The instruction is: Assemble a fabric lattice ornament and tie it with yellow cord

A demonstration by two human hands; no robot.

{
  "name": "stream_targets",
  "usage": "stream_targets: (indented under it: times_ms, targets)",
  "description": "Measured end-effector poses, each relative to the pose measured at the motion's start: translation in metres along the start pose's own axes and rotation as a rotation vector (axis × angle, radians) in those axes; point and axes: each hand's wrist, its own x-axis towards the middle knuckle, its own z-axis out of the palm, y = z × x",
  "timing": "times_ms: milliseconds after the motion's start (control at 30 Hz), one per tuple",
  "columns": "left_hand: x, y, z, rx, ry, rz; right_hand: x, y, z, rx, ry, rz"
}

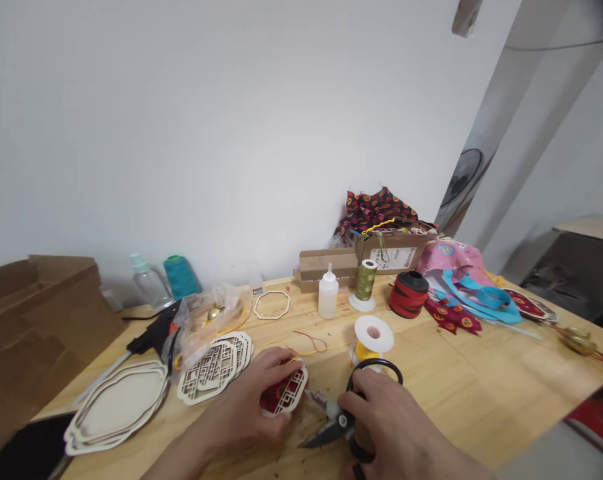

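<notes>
My left hand (251, 393) grips a small scalloped ornament, a pale wooden lattice panel (294, 393) over dark red patterned fabric. Fingers and thumb hold its edges, near the table top. In my right hand (394, 417) are black-handled scissors (327, 435), blades spread apart and pointing left, close to the ornament's right side but apart from it. A yellow thread runs from the ornament toward a white spool of yellow thread (374, 333) just behind the scissors. A thin red cord (318, 343) lies behind the ornament. Part of the ornament is hidden by my left fingers.
Lattice panels (208, 373) and stacked wooden plates (121, 403) lie left, by a cardboard box (41, 333). Behind stand a white squeeze bottle (328, 293), an olive thread spool (366, 280) and a red cord spool (408, 295). Blue ribbon (486, 300) and fabric lie right.
</notes>
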Motion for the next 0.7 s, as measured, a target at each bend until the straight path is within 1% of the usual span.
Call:
stream_targets:
  times_ms: [100,233,367,433,567,700]
  targets:
    - [0.000,-0.002,0.001,0.006,-0.002,0.022,0.002,0.000,-0.004,-0.011,-0.034,-0.022]
    - [-0.001,-0.005,0.001,0.009,-0.001,0.047,0.005,-0.002,-0.016,-0.020,-0.108,-0.054]
    - [-0.002,-0.006,0.002,0.006,-0.002,0.063,0.006,-0.003,-0.024,-0.041,-0.146,-0.137]
    - [-0.002,-0.006,0.003,0.005,-0.001,0.062,0.005,-0.003,-0.025,-0.044,-0.144,-0.162]
    - [-0.003,-0.006,0.003,0.010,-0.008,0.065,0.004,-0.003,-0.025,-0.013,-0.142,-0.163]
    - [-0.003,-0.008,-0.001,0.025,-0.069,0.070,0.004,-0.004,-0.024,0.005,-0.157,-0.149]
